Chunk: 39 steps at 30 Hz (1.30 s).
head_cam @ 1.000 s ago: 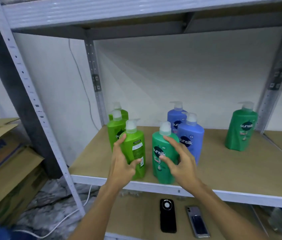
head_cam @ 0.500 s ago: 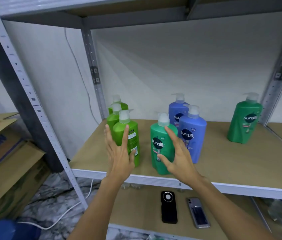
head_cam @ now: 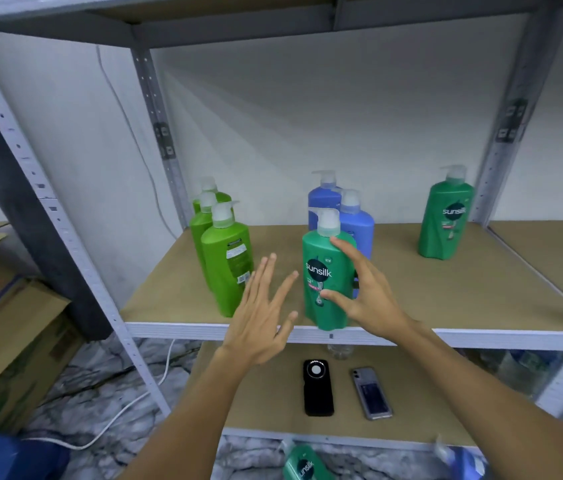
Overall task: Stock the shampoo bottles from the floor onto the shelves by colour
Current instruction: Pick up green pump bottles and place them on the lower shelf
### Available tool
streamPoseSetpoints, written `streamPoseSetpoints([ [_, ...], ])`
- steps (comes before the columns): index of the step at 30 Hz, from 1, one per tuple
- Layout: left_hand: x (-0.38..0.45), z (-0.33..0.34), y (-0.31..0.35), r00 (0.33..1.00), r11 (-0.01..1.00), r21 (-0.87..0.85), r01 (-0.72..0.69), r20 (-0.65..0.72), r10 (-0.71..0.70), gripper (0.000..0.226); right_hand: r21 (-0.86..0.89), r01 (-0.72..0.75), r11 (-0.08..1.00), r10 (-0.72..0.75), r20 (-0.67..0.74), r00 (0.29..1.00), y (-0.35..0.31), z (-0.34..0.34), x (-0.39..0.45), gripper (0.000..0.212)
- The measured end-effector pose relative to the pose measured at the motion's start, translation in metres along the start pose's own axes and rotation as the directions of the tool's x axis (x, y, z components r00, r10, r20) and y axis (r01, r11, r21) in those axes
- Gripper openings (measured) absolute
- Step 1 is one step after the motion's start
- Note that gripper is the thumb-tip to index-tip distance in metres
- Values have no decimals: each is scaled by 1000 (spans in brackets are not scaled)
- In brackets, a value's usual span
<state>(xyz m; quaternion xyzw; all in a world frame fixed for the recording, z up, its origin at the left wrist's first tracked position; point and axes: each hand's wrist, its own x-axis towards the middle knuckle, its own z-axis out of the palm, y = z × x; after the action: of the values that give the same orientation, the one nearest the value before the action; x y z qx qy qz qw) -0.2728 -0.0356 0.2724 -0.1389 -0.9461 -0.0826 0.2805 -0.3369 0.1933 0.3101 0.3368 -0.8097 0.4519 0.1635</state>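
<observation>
Metal shelving rack (head_cam: pixel 65 233) seen against a white wall; its middle shelf (head_cam: pixel 446 292) carries the bottles. Cardboard boxes (head_cam: pixel 6 327) are stacked at far left on the floor.

Three light-green bottles (head_cam: pixel 226 258) are lined front to back at the shelf's left. Two blue bottles (head_cam: pixel 356 223) are set near the centre, with a dark-green bottle (head_cam: pixel 325 271) upright just in front of them, close to the shelf edge. A second dark-green bottle (head_cam: pixel 446 216) is placed well apart, at right rear. Another dark-green bottle (head_cam: pixel 304 462) is partly seen on the floor below.

Right hand (head_cam: pixel 370 292): fingers spread and only slightly bent, laid against the front dark-green bottle, thumb on its label; no closed grip is seen.

Left hand (head_cam: pixel 259 313): fingers straight and splayed, nothing held, between the light-green row and the dark-green bottle.

On the lower shelf, a black device (head_cam: pixel 318 388) and a phone (head_cam: pixel 372 393) are laid side by side.
</observation>
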Motion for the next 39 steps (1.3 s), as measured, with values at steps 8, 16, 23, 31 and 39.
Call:
streamPoseSetpoints([
  [8, 12, 36, 48, 942, 985, -119, -122, 298, 153, 73, -30, -22, 999, 19, -95, 995, 21, -61, -29, 91],
  [16, 46, 83, 109, 866, 954, -133, -268, 401, 299, 77, -142, -94, 985, 58, -240, 969, 60, -114, -49, 96],
  [23, 81, 102, 138, 880, 955, -212, -208, 387, 277, 68, -230, -249, 941, 152, -369, 917, 95, -133, -47, 104],
  [31, 107, 116, 151, 885, 950, -268, -159, 389, 258, 61, -285, -385, 878, 241, -433, 869, 129, -137, -30, 118],
  [39, 110, 129, 152, 900, 957, -246, -153, 365, 238, 58, -219, -443, 869, 315, -445, 838, 145, -141, -20, 113],
])
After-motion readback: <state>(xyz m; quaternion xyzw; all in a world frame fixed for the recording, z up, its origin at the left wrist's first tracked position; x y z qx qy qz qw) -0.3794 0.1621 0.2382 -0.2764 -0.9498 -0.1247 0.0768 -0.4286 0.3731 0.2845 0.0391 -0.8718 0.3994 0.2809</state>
